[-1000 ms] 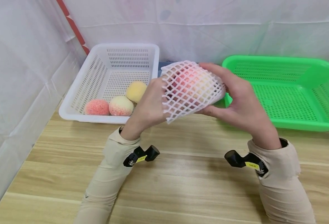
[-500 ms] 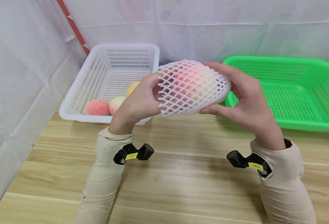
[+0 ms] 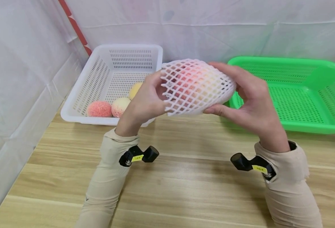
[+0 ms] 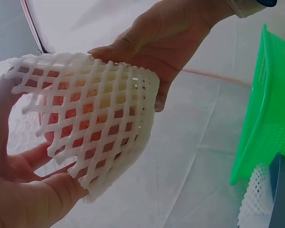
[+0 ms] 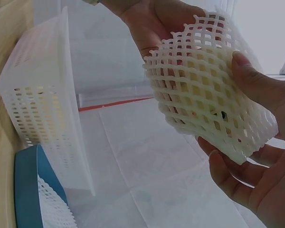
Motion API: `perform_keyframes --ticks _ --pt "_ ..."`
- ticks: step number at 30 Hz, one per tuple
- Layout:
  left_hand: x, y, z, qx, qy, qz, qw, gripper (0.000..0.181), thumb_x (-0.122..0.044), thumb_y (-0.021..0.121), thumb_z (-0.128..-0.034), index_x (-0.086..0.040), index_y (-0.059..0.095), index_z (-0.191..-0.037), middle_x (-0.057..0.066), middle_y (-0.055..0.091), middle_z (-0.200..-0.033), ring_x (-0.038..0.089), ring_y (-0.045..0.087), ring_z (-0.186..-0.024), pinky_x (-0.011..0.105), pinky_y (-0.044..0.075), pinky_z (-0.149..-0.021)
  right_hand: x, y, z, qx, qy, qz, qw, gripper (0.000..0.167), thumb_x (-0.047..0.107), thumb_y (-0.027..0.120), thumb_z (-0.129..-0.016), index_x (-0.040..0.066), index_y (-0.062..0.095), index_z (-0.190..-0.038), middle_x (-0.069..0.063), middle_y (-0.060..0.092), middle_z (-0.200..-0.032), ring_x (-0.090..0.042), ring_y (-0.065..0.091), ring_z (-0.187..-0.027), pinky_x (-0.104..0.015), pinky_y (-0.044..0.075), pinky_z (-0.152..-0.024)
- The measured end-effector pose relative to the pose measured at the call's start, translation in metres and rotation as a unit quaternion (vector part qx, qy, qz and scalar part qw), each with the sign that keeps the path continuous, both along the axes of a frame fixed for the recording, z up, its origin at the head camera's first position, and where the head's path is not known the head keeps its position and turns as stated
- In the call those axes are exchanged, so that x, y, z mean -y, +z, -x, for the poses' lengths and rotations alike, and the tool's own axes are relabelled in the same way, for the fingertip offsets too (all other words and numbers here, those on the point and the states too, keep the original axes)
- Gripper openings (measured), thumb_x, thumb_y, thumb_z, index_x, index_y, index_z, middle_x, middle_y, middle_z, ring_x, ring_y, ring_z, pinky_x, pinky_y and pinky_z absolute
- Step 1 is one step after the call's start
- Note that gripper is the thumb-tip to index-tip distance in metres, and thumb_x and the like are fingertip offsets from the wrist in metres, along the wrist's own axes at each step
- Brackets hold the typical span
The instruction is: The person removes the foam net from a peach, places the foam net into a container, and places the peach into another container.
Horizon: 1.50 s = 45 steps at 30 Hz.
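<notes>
A white foam net sleeve (image 3: 210, 98) surrounds a red-and-yellow peach (image 4: 88, 107), held above the table between both hands. My right hand (image 3: 251, 98) grips the sleeve's closed, narrow end, its thumb on the near side and its fingers behind. At the open, flared end on the left, my left hand (image 3: 143, 103) holds the mesh edge. In the left wrist view, its thumb lies at the lower rim and some fingers are partly behind the mesh. Through the net, the peach's red part faces the left hand and the yellow part faces the right.
A white basket (image 3: 79, 119) at back left holds a red, a cream and a yellow ball-shaped fruit. At back right stands a green basket (image 3: 307, 127). Between them, a blue box (image 5: 28, 190) contains more foam nets (image 5: 54, 209). White sheeting hangs behind.
My left hand has shifted left and pulled back from over the mesh to its open edge. The sleeve covers the peach more squarely, and the right hand has moved slightly right.
</notes>
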<state>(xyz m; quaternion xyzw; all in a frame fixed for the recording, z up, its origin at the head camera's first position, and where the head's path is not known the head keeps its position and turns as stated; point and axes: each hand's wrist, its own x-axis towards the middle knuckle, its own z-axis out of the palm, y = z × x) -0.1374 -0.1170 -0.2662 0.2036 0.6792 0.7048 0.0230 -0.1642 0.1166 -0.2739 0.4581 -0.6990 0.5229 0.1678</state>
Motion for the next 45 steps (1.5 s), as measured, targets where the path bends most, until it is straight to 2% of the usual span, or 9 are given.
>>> perform_keyframes --ticks 6,13,18,23,26,31,35,39,45 --pt "0.001 -0.001 0.002 -0.002 0.010 -0.037 0.9993 0.060 0.015 0.061 -0.0694 0.014 0.044 -0.127 0.020 0.053 -0.112 0.028 0.062 -0.096 0.036 0.056 -0.085 0.002 0.001 0.001 -0.005 0.012 0.020 0.9997 0.066 0.025 0.081 -0.078 -0.011 0.055 -0.127 -0.022 0.061 -0.120 -0.026 0.058 -0.105 -0.025 0.050 -0.087" --pt "0.005 -0.003 0.004 -0.009 0.000 -0.048 0.9988 0.064 0.012 0.062 -0.0693 0.013 0.042 -0.130 0.020 0.051 -0.120 0.026 0.058 -0.105 0.039 0.051 -0.094 0.004 -0.001 0.002 0.020 0.039 0.105 0.9935 0.046 0.005 0.078 -0.079 -0.017 0.060 -0.115 -0.026 0.065 -0.105 -0.028 0.061 -0.093 -0.028 0.052 -0.085" --pt "0.008 -0.003 0.005 -0.004 -0.017 -0.062 0.9979 0.066 0.012 0.061 -0.0656 0.015 0.042 -0.129 0.018 0.050 -0.118 0.023 0.058 -0.101 0.035 0.052 -0.091 0.004 -0.004 0.004 0.033 0.030 0.154 0.9870 0.033 -0.003 0.076 -0.078 -0.021 0.062 -0.102 -0.024 0.067 -0.095 -0.025 0.062 -0.085 -0.027 0.053 -0.082" --pt "0.010 -0.003 0.006 0.018 -0.056 -0.096 0.9936 0.079 0.010 0.061 -0.0619 0.013 0.035 -0.136 0.018 0.048 -0.118 0.020 0.058 -0.096 0.031 0.054 -0.087 0.003 -0.007 0.004 0.034 0.012 0.172 0.9845 0.020 -0.007 0.073 -0.079 -0.021 0.064 -0.089 -0.019 0.067 -0.085 -0.023 0.062 -0.078 -0.026 0.053 -0.079" --pt "0.011 -0.001 0.006 0.022 -0.073 -0.104 0.9916 0.080 0.011 0.060 -0.0644 0.011 0.032 -0.140 0.019 0.047 -0.120 0.020 0.058 -0.097 0.031 0.054 -0.087 0.002 -0.007 0.005 0.031 0.005 0.174 0.9843 0.018 -0.008 0.073 -0.078 -0.021 0.064 -0.087 -0.018 0.068 -0.085 -0.022 0.063 -0.078 -0.025 0.053 -0.079" --pt "0.015 0.003 0.004 0.035 -0.070 -0.112 0.9906 0.080 0.014 0.055 -0.0681 0.007 0.029 -0.144 0.019 0.046 -0.121 0.022 0.057 -0.098 0.031 0.055 -0.085 0.001 -0.008 0.007 0.031 -0.006 0.178 0.9835 0.018 -0.009 0.073 -0.077 -0.021 0.064 -0.088 -0.018 0.069 -0.087 -0.023 0.065 -0.080 -0.026 0.054 -0.080" --pt "0.018 0.005 0.002 0.044 -0.068 -0.102 0.9915 0.082 0.014 0.054 -0.0688 0.004 0.028 -0.146 0.019 0.045 -0.123 0.024 0.058 -0.097 0.032 0.055 -0.084 0.001 -0.008 0.007 0.033 -0.008 0.181 0.9829 0.019 -0.010 0.074 -0.076 -0.021 0.064 -0.088 -0.018 0.070 -0.087 -0.023 0.065 -0.080 -0.026 0.054 -0.081" --pt "0.022 0.007 0.000 0.038 -0.064 -0.095 0.9927 0.081 0.016 0.056 -0.0692 0.003 0.031 -0.145 0.019 0.047 -0.123 0.029 0.059 -0.098 0.034 0.056 -0.085 0.000 -0.009 0.007 0.035 -0.011 0.182 0.9826 0.018 -0.010 0.074 -0.076 -0.021 0.065 -0.088 -0.017 0.070 -0.086 -0.023 0.065 -0.080 -0.026 0.054 -0.081" --pt "0.026 0.009 -0.003 0.018 -0.068 -0.110 0.9914 0.068 0.016 0.059 -0.0712 0.002 0.042 -0.136 0.019 0.049 -0.124 0.033 0.058 -0.098 0.038 0.054 -0.087 -0.001 -0.009 0.008 0.038 -0.014 0.188 0.9814 0.019 -0.010 0.074 -0.076 -0.021 0.065 -0.088 -0.017 0.070 -0.086 -0.022 0.065 -0.079 -0.025 0.053 -0.081"
